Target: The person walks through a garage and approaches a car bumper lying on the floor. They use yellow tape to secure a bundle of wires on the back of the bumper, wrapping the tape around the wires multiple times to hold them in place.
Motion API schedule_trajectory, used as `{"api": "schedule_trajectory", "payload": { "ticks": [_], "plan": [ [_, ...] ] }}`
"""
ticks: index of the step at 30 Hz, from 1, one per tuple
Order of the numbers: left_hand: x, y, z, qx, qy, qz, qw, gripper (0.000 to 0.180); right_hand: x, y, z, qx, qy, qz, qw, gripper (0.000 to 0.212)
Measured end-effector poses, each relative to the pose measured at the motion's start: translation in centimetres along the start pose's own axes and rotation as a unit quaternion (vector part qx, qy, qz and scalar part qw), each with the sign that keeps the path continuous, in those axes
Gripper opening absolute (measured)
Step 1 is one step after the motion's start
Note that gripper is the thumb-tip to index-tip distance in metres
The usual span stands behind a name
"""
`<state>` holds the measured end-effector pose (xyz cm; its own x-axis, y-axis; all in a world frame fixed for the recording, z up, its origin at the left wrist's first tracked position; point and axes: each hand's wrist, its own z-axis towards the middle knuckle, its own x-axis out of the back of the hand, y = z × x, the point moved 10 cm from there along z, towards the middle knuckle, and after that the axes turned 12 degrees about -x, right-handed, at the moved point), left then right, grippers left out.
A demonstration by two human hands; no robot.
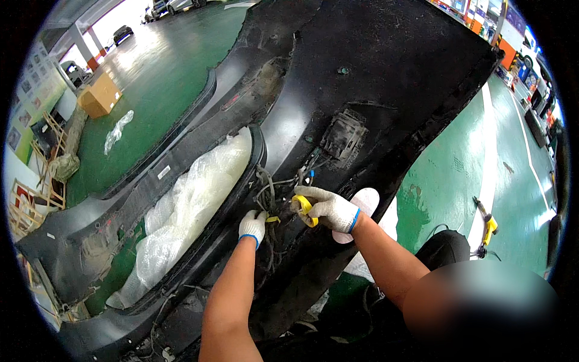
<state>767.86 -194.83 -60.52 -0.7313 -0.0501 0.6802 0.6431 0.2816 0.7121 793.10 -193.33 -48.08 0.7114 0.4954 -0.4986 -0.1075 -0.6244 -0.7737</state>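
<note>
"Tape roll [303, 203]: where is it being held?"

"Above the black bumper [386, 90], just right of the wires [269, 193]. It is being gripped by the right hand [330, 209], in a white glove [339, 215]."

"And the left hand [253, 225]?"

"It is being held at the wires, with a yellow strip [273, 219] being shown just beside it; whether anything is being pinched cannot be told."

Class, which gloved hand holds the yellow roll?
The right hand: it grips the yellow roll; the left hand is at the wiring, by a small yellow strip.
</note>
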Motion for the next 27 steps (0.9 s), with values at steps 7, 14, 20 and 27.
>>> {"api": "schedule_trajectory", "payload": {
  "ticks": [7,14,20,27],
  "plan": [
    [8.1,6.7,-1.8,-0.144,0.161,-0.047,0.975,0.039,-1.6,-0.4,0.0,-0.011,0.009,-0.039,0.999,0.086],
    [5.7,15.3,-9.8,-0.273,0.061,-0.117,0.953,0.047,-2.5,1.2,2.2,-0.015,0.029,-0.014,0.999,0.082],
    [5.7,13.4,-9.7,-0.261,0.107,-0.028,0.959,0.018,-3.8,2.9,2.7,-0.042,0.001,-0.052,0.998,0.086],
    [3.7,8.6,-9.4,-0.05,-0.058,-0.488,0.87,0.016,-3.3,0.6,2.2,0.03,0.075,-0.333,0.94,0.084]
  ]
}}
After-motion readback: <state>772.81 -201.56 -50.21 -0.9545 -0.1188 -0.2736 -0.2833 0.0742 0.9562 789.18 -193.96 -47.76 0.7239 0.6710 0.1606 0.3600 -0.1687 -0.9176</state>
